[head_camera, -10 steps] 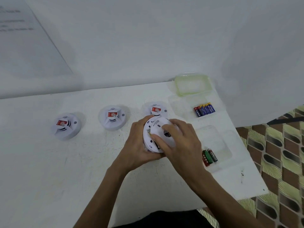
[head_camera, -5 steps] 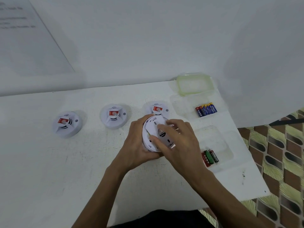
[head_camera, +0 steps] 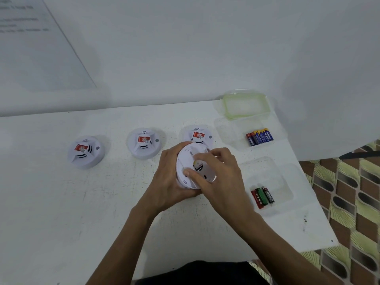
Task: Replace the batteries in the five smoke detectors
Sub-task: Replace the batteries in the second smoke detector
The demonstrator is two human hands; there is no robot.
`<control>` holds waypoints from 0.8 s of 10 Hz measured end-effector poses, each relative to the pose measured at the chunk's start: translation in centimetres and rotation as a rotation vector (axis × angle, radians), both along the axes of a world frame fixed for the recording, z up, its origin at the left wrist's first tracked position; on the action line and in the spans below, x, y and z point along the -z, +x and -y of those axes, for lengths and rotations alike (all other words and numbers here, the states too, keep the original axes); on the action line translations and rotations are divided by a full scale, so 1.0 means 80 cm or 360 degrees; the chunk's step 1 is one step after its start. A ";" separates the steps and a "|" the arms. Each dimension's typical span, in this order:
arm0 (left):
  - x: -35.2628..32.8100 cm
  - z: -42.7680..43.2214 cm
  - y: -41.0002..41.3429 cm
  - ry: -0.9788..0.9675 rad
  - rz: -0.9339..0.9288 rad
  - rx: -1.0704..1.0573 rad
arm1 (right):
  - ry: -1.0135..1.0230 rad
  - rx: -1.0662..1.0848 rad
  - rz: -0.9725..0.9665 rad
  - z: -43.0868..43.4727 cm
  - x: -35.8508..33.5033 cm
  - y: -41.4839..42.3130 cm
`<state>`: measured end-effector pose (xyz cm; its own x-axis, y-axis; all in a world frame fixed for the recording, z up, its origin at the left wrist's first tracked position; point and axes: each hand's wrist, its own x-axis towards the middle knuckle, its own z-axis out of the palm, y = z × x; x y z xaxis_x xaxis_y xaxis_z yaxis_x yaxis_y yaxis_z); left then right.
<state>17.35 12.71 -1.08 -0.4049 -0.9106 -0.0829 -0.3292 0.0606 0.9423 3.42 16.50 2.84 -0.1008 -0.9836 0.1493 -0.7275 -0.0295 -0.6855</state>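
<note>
A plain white wall (head_camera: 185, 48) fills the upper half, evenly lit with soft shadows. A pale printed sheet (head_camera: 35, 50) lies flat against it at the upper left — its lines of text too blurred to read. Below the wall stands a white counter (head_camera: 61, 212), its top scuffed and flecked with small dark marks. To the right, past the counter's edge, the floor (head_camera: 349, 192) shows a repeating pattern of brown, yellow-green and dark ovals.
</note>
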 end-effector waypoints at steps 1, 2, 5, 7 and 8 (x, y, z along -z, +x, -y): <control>0.000 0.000 -0.003 0.0113 -0.0079 -0.0109 | 0.0066 0.0014 0.0013 -0.002 -0.003 0.004; 0.002 -0.003 -0.005 0.0180 -0.0146 -0.0130 | 0.0023 0.0127 -0.0009 -0.004 0.001 0.015; -0.009 0.002 0.012 -0.0055 0.0093 -0.0057 | 0.0056 -0.0165 0.0329 0.000 -0.002 -0.012; -0.042 -0.003 0.011 -0.0408 0.0355 -0.0128 | 0.0495 -0.0352 0.0976 0.008 -0.019 -0.035; -0.037 -0.002 0.010 -0.0313 0.0240 -0.0134 | 0.0519 -0.0327 0.1273 0.008 -0.022 -0.049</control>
<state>18.13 12.90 1.90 -0.3236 -0.9451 0.0454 -0.4768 0.2044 0.8549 -0.51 15.82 4.63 0.1285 -0.9750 -0.1812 -0.0290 0.1789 -0.9834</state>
